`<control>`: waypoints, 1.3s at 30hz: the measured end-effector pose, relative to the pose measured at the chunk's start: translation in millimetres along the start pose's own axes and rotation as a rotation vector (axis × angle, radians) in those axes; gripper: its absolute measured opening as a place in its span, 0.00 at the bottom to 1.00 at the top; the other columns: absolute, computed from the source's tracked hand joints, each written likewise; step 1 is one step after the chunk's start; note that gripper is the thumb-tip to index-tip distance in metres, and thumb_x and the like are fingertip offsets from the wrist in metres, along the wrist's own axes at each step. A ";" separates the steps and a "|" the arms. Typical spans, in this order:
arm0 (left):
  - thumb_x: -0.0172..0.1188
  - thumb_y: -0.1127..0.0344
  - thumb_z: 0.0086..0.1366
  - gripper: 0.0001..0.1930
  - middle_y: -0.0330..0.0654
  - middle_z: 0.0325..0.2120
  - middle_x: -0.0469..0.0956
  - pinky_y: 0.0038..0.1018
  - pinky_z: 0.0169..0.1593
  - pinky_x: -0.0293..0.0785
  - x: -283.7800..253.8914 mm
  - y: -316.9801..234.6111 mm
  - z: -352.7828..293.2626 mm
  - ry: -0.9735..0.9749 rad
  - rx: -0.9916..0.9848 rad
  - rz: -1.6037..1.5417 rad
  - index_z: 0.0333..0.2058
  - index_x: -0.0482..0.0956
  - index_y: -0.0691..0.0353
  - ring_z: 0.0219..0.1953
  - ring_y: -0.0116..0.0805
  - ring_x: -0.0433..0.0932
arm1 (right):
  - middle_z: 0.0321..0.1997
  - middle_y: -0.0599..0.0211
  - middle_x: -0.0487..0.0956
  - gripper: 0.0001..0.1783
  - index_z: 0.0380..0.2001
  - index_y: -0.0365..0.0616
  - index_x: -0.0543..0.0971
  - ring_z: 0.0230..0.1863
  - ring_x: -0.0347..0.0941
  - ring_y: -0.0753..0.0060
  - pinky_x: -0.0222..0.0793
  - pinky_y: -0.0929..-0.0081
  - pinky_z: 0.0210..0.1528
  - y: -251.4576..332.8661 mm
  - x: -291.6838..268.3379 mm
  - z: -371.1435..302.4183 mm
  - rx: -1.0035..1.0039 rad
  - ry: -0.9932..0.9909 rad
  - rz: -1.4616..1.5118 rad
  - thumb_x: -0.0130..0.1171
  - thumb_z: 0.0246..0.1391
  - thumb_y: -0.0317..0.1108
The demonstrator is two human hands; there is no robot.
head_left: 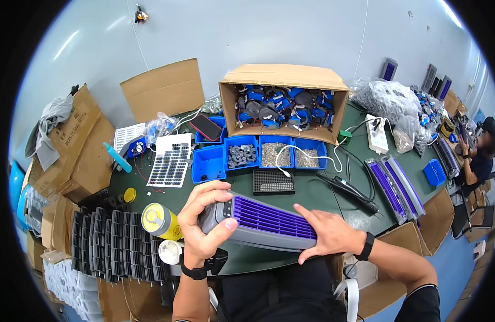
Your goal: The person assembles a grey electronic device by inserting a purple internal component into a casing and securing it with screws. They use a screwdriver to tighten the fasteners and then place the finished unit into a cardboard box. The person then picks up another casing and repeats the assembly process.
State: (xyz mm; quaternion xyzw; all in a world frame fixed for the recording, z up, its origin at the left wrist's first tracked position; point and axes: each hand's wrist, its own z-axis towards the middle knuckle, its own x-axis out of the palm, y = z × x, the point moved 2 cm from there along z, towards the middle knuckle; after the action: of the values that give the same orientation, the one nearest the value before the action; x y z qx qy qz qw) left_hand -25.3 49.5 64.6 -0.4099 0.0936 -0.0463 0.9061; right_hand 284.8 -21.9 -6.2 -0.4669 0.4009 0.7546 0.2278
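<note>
A long grey tower fan [263,222] with purple slats lies tilted between my hands over the front edge of the green table. My left hand [204,220] wraps round its left end, thumb on the near side by the small buttons. My right hand [333,233] grips the other end, index finger along the top edge and thumb at the lower edge. The fan's underside and the fingers behind it are hidden. Close to my left hand stand a yellow bottle [175,228] and a round white-lidded container [170,251].
Blue bins [240,152] of small parts and a black grid tray [273,182] lie behind the fan. An open carton [231,126] holds blue-grey parts. At right are a black electric screwdriver [349,192] and more purple-grey housings [389,188]; black slatted parts [118,239] fill the left. A co-worker [478,166] sits far right.
</note>
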 end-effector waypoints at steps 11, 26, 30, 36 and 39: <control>0.73 0.56 0.54 0.24 0.56 0.51 0.81 0.38 0.57 0.75 3.8 12.3 -7.9 -0.008 -0.005 -0.039 0.44 0.83 0.67 0.51 0.44 0.81 | 0.54 0.42 0.76 0.77 0.77 0.39 0.57 0.54 0.76 0.35 0.74 0.48 0.59 9.6 34.4 -6.8 0.122 -0.150 0.162 0.77 0.34 0.77; 0.72 0.37 0.54 0.51 0.58 0.64 0.77 0.41 0.67 0.70 -15.6 -45.1 4.5 0.405 -0.058 0.020 0.66 0.73 0.73 0.62 0.47 0.78 | 0.70 0.46 0.75 0.65 0.74 0.33 0.64 0.70 0.72 0.54 0.65 0.60 0.73 48.6 -9.3 -39.4 0.252 0.380 0.946 0.86 0.40 0.54; 0.69 0.35 0.58 0.46 0.55 0.47 0.81 0.36 0.53 0.79 0.2 -29.8 -8.8 0.201 -0.106 -0.140 0.61 0.74 0.71 0.47 0.42 0.82 | 0.73 0.49 0.72 0.73 0.78 0.34 0.57 0.72 0.69 0.56 0.61 0.62 0.75 36.6 -12.9 -60.1 0.196 0.243 1.171 0.86 0.38 0.60; 0.50 0.41 0.76 0.33 0.53 0.49 0.81 0.35 0.54 0.79 -11.9 21.8 -42.8 -0.117 -0.302 -0.269 0.64 0.70 0.65 0.49 0.40 0.82 | 0.73 0.54 0.69 0.74 0.76 0.39 0.61 0.69 0.71 0.63 0.66 0.65 0.71 71.3 -33.8 -102.1 0.203 -0.377 0.940 0.94 0.27 0.47; 0.55 0.37 0.73 0.37 0.54 0.51 0.79 0.36 0.55 0.79 -4.1 29.3 -48.6 -0.053 -0.273 -0.327 0.64 0.70 0.67 0.51 0.42 0.81 | 0.61 0.53 0.79 0.57 0.68 0.36 0.72 0.55 0.79 0.63 0.75 0.67 0.57 79.2 -42.7 -99.5 0.109 -0.560 0.598 0.91 0.33 0.38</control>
State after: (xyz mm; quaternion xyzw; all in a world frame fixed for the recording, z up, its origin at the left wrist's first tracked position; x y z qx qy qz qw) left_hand -39.1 33.8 11.7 -0.5397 0.0072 -0.1687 0.8247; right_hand 299.5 -147.5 38.6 -0.0939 0.4807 0.8631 0.1232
